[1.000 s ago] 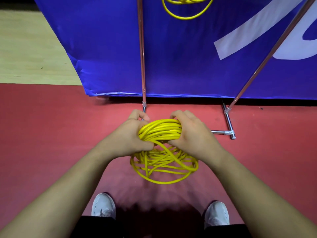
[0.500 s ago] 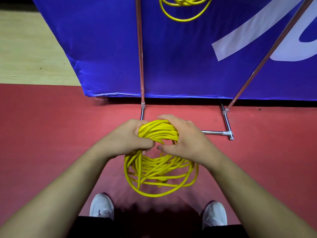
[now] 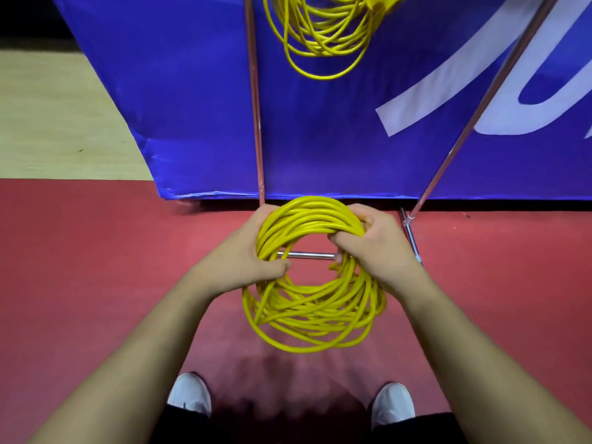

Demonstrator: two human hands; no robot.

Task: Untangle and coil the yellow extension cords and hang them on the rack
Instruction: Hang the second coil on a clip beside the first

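Roughly half the work seems done: 1 hung cord (image 3: 323,30) dangles from the rack (image 3: 254,107) at the far top, against the blue banner (image 3: 192,91). The held cord (image 3: 307,216) is wound, though its lower loops sag loosely, and is not yet hung. It is held over the red floor (image 3: 96,267), near the rack's base. The left hand (image 3: 237,257) and right hand (image 3: 378,251) each curl their fingers round its upper arc. Counted: 2 cords, 2 hands, 2 rack poles, 2 white shoes (image 3: 190,394).
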